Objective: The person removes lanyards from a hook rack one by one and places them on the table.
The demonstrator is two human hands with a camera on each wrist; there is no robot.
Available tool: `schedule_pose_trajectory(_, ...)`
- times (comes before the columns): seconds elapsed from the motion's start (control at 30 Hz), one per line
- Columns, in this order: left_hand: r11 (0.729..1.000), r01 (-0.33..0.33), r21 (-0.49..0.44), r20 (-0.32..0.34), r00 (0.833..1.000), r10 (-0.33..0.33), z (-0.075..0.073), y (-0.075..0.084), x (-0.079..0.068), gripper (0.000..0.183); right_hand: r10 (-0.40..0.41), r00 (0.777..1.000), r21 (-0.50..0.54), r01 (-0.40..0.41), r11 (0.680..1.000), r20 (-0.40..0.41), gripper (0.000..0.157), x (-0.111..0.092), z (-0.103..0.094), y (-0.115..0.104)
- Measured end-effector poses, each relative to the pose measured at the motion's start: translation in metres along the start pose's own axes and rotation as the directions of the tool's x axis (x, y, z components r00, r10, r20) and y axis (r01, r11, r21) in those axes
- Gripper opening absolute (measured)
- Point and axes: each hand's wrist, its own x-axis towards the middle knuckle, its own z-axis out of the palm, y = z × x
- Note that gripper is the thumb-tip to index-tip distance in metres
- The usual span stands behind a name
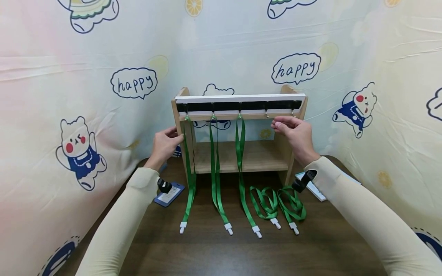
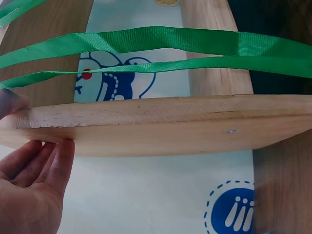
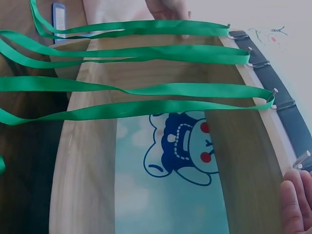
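A small wooden rack stands on the table, with a black strip and a row of hooks along its front rail. Three green lanyards hang from the left hooks, their white clips lying on the table. My left hand holds the rack's left side panel, thumb at its front edge and fingers against the outer face. By the two bare hooks on the right, my right hand is raised at the rail with nothing in it. Its fingertips show close to a metal hook.
Two coiled green lanyards lie at the rack's front right. A blue badge holder lies by the left wrist. Partly behind the right forearm is a flat white and blue item. A printed cloth surrounds the table.
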Motion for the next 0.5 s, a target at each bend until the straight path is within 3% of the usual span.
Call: schedule_pose_trajectory(0.5, 1.0, -0.004, -0.001, -0.001, 1.0, 0.004, -0.001, -0.001, 0.002, 0.056, -0.01, 1.0, 0.06, 0.008, 0.998, 0.025, 0.028, 0.003, 0.014, -0.007)
